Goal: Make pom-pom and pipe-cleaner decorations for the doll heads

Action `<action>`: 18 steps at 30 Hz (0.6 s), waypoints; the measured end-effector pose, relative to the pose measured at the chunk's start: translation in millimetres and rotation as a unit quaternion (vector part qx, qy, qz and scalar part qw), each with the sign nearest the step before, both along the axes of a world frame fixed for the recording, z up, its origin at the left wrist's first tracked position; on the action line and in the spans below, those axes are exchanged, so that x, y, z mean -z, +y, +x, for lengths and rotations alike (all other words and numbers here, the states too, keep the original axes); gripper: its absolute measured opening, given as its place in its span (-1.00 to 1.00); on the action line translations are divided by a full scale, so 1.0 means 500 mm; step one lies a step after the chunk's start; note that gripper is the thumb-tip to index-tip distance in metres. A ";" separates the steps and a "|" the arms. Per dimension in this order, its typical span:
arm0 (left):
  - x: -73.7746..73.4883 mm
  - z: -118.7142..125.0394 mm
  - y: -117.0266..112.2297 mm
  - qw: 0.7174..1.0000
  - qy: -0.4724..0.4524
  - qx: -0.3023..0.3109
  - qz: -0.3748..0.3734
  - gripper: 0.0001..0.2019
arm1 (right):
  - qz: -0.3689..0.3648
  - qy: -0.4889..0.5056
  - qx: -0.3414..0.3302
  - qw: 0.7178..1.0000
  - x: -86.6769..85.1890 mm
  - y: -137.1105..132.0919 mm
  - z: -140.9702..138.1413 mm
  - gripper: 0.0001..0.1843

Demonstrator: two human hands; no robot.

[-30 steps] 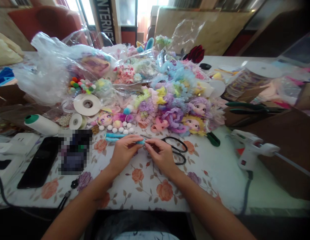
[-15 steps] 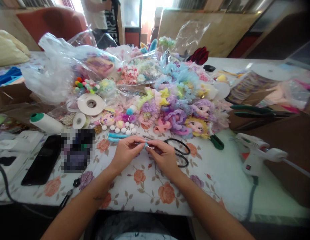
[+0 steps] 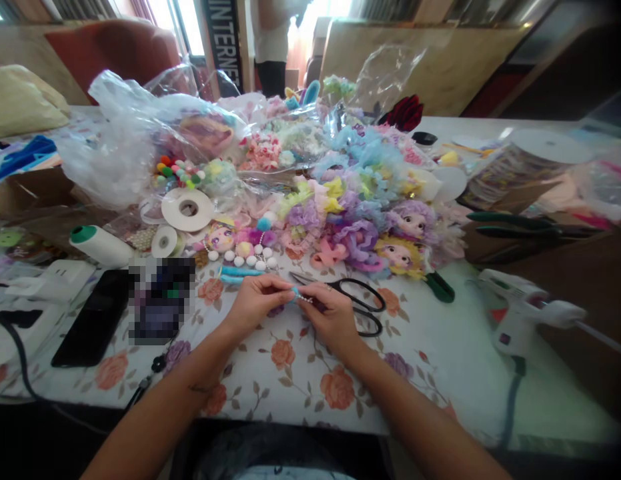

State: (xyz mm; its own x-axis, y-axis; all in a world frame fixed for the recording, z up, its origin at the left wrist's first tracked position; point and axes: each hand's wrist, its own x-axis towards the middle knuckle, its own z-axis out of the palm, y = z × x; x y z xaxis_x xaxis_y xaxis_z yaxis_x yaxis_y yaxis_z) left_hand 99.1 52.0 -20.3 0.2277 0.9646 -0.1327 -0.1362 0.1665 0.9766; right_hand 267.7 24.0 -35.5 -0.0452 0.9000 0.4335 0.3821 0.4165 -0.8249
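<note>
My left hand [image 3: 253, 303] and my right hand [image 3: 330, 317] meet over the flowered tablecloth [image 3: 290, 373], both pinched on a short piece of blue fuzzy wire [image 3: 293, 293] with tiny beads on it. Two more blue fuzzy pieces [image 3: 237, 273] lie just beyond my left hand. Black-handled scissors [image 3: 357, 303] rest on the cloth, touching the far side of my right hand. Behind them lies a heap of small dolls with frilly pastel flowers [image 3: 360, 227].
A white glue gun [image 3: 525, 310] stands at the right, its cord running off the front edge. A black phone [image 3: 93, 317], a white thread cone [image 3: 100, 245] and ribbon spools [image 3: 187, 208] sit at the left. Plastic bags of trimmings [image 3: 140, 140] fill the back. A person stands far behind.
Both hands have stayed together on the blue piece, which now shows shorter between the fingertips. A person in the background has moved rightward across the doorway.
</note>
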 end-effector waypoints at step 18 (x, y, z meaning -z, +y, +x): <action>0.005 0.004 -0.009 0.995 -0.009 0.039 0.091 -0.80 | -0.058 0.042 -0.009 0.997 -0.019 0.002 0.000 -0.87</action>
